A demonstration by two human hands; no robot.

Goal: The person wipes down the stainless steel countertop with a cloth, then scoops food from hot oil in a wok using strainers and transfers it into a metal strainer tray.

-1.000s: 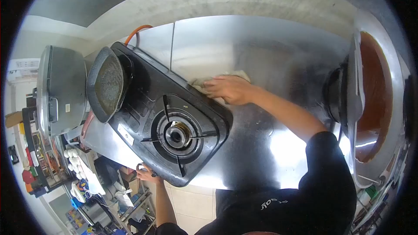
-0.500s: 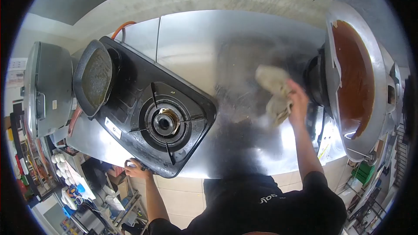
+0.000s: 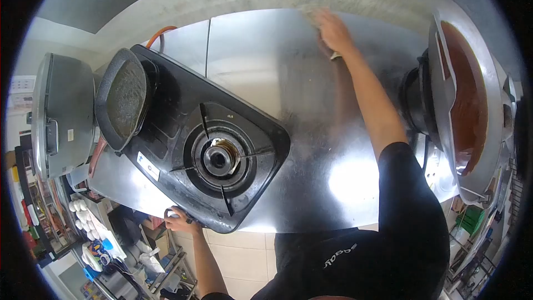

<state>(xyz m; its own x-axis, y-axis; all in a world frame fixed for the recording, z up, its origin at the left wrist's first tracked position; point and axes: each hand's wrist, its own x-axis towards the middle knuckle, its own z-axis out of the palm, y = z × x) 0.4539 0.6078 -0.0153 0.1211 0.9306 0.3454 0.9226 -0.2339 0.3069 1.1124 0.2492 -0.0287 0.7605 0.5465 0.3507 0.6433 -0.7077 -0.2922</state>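
Observation:
At the back of the steel counter (image 3: 311,183), my right hand (image 3: 335,32) presses a beige cloth (image 3: 308,15) close to the wall. Most of the cloth is under the palm and blurred, with one corner showing below the hand. My left hand (image 3: 180,221) is low at the front edge of the black gas stove (image 3: 261,139), fingers curled. What those fingers grip is too small to make out. A burner with a metal pan support (image 3: 219,158) faces up on the stove. On its far left burner rests a dark square pan (image 3: 123,100) with a reddish handle (image 3: 96,156).
On the right stands a wide metal pan (image 3: 486,105) holding reddish-brown contents, above a black burner (image 3: 416,100). A big lidded metal box (image 3: 66,114) is at far left. An orange hose (image 3: 158,34) runs behind the stove. Shelves with eggs (image 3: 80,215) stand at lower left.
My right hand has moved the cloth from the counter's right middle up and left to the back edge. My left hand stays at the stove's front edge. The view has shifted slightly.

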